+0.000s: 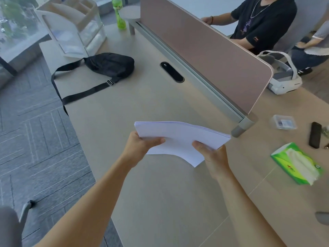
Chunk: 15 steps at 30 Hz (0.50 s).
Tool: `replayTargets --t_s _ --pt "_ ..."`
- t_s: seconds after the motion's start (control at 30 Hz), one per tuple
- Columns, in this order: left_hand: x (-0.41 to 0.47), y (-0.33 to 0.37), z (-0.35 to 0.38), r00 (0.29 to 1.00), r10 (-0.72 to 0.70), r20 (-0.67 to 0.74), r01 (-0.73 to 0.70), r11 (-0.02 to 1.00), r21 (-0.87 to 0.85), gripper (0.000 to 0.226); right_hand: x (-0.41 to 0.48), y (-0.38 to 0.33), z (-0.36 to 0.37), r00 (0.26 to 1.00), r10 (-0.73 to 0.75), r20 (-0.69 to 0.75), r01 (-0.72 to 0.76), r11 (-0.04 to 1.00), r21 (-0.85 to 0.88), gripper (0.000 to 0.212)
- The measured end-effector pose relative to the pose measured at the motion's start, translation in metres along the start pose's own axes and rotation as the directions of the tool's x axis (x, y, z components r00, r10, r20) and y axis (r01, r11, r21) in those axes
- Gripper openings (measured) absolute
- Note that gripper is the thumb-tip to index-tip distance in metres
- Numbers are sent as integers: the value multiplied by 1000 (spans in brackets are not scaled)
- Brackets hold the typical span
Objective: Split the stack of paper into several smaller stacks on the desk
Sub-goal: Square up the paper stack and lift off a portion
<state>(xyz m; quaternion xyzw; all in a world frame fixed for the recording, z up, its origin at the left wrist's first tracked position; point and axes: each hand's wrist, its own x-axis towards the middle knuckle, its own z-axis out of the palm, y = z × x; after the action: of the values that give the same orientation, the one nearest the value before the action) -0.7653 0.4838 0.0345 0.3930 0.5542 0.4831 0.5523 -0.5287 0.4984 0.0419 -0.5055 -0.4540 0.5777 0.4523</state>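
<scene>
- My left hand (pixel 140 145) grasps the stack (pixel 179 136) at its near-left edge, thumb on top, fingers curled beneath.
- My right hand (pixel 211 154) clasps the near-right edge the same way, thumb pressed on the top sheet.
- The stack hangs whole above the middle of the desk (pixel 160 193), bowed slightly between my hands; no smaller piles lie there yet.
- Done well, I judge, the split starts with one thumb sliding into the edge to part a share, the other hand steadying the rest, and each share is laid square on bare desk.
- A bag (pixel 110 65) sits far left, a divider (pixel 204 50) beyond, and tissues (pixel 297 163) to the right, all well apart from the paper.
</scene>
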Motion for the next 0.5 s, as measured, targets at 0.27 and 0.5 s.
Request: replayTargets --t_s 0.27,0.5 --pt "1 -3 2 1000 0 -9 0 1000 31 56 -1 3 -13 999 7 31 -5 997 -73 23" --pt "1 2 14 1000 20 1 -20 999 28 40 -2 1 -7 1000 -7 -3 7 1000 3 21"
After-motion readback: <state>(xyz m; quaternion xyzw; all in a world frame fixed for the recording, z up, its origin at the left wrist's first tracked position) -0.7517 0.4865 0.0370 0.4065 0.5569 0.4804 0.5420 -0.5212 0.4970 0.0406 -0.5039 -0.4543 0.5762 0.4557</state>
